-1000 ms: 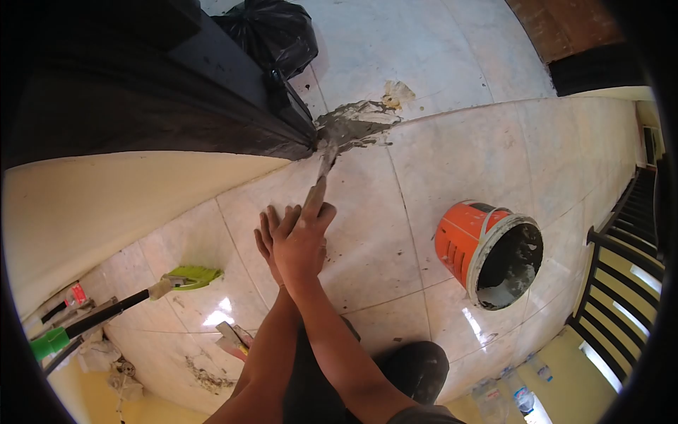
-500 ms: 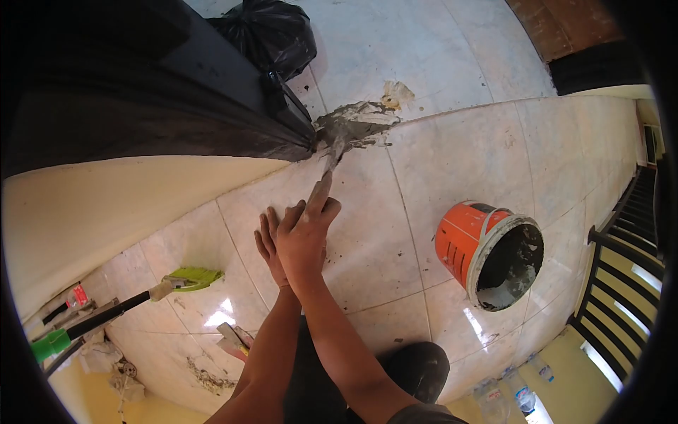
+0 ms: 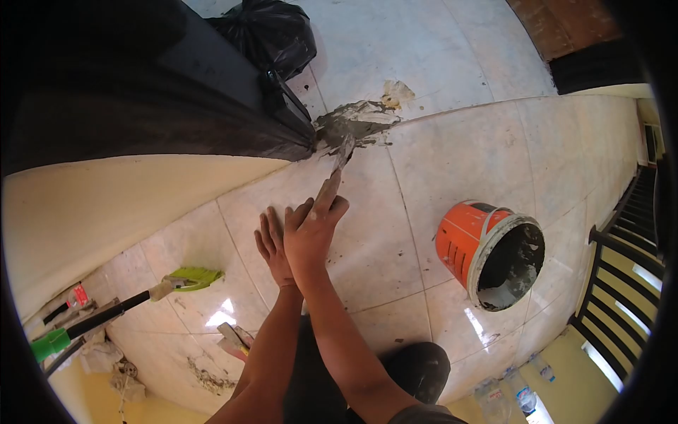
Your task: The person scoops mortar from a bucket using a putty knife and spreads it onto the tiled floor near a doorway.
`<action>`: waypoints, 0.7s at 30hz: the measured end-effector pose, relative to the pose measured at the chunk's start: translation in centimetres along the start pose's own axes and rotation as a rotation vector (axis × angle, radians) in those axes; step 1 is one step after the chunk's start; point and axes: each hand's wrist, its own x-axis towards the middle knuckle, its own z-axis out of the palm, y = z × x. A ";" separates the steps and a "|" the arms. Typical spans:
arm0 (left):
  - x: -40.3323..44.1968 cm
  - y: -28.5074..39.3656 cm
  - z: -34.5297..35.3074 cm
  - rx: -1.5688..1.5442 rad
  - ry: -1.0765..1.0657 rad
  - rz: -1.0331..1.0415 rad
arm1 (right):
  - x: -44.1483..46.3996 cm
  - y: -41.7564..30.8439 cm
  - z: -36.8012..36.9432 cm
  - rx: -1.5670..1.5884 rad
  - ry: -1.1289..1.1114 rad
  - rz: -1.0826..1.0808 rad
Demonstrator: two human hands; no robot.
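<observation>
My right hand [image 3: 311, 230] is closed round the handle of a narrow trowel [image 3: 344, 157], whose blade tip rests at the near edge of a patch of wet grey cement [image 3: 353, 126] on the tiled floor. My left hand [image 3: 274, 244] lies flat on the tiles with its fingers spread, just left of my right hand and partly hidden by it. The cement patch lies at the foot of a dark-covered wall corner, with a broken, lighter edge along its far side.
An orange bucket [image 3: 459, 237] with cement inside leans at the right. A green broom [image 3: 194, 278] lies left. Near my left forearm is another scraper [image 3: 232, 336]. Black plastic bag [image 3: 282, 35] at the top; black railing [image 3: 614, 283] and plastic bottles [image 3: 524, 399] lower right.
My right hand and the trowel have shifted right and slightly back, drawing the blade from the patch's middle to its near edge. More of my left hand now shows.
</observation>
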 end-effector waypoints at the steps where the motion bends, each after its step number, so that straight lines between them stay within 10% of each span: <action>1: -0.1 -0.2 0.0 -0.004 0.021 0.033 | 0.2 0.1 0.0 0.000 -0.002 0.000; 10: 0.0 0.1 -0.6 -0.069 0.103 0.057 | -4.2 0.3 -3.6 -0.051 -0.072 -0.033; 12: 0.1 0.5 -2.9 -0.164 0.066 0.060 | -5.2 0.9 -8.0 -0.024 -0.026 -0.289; 16: 0.3 0.9 -4.0 -0.273 0.027 0.066 | -8.1 -3.1 -19.5 0.095 -0.022 0.082; 21: 0.2 1.1 -3.8 -0.260 0.019 0.046 | -7.9 -7.4 -33.7 -0.075 0.293 -0.028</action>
